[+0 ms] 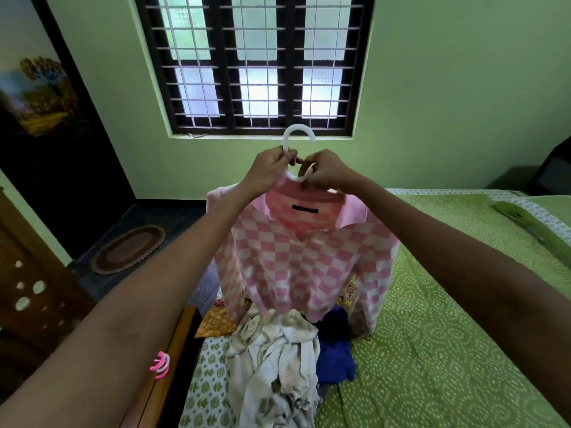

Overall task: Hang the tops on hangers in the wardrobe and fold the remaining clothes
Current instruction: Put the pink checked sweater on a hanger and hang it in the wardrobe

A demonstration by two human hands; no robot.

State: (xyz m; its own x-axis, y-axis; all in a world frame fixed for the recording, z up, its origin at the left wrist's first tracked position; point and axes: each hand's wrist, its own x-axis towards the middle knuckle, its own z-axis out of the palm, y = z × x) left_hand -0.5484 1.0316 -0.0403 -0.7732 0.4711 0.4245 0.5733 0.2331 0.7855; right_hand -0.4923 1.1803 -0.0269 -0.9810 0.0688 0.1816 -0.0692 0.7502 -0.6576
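Checked pink top (296,257) on white hanger (298,135), both hands gripping neck

Bed (448,350) with green white-dotted bedsheet, wooden side rail (173,350) at its left edge. On it: heap of clothes, cream patterned garment (278,359) on top, blue garment (335,350) just right of it and touching, orange printed cloth (216,322) at left. Green pillow (525,220) at far right. Dark floor left of bed, oval brown mat (128,250) on it.

Pink-and-white checked top (296,261) on white hanger (298,135) — held up, over heaped clothes (278,366)
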